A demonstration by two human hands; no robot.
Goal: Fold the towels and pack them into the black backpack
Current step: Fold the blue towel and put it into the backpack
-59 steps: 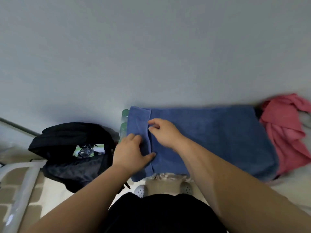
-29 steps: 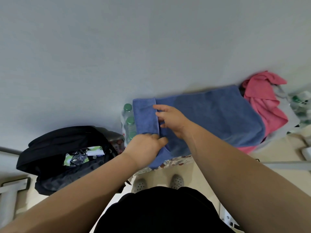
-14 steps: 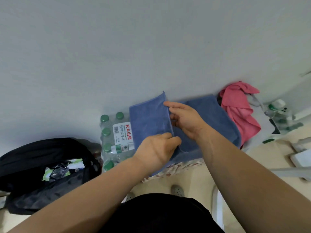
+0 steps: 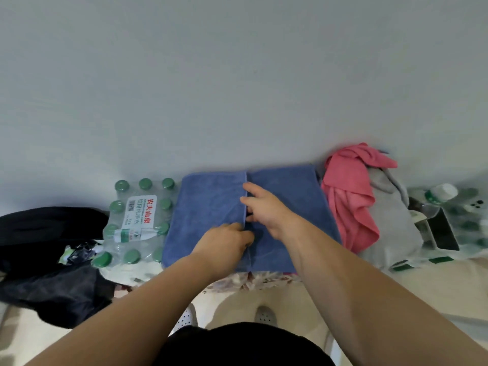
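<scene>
The blue towel (image 4: 211,215) now lies flat, its left flap laid over to a centre seam; half a second ago that flap stood raised. The left hand (image 4: 224,247) rests curled at the seam, apparently pinching the edge. The right hand (image 4: 264,210) presses open-fingered beside it. The black backpack (image 4: 45,260) gapes left of the towel, beyond the bottled-water pack (image 4: 137,223). A pink towel (image 4: 348,196) lies crumpled to the right.
</scene>
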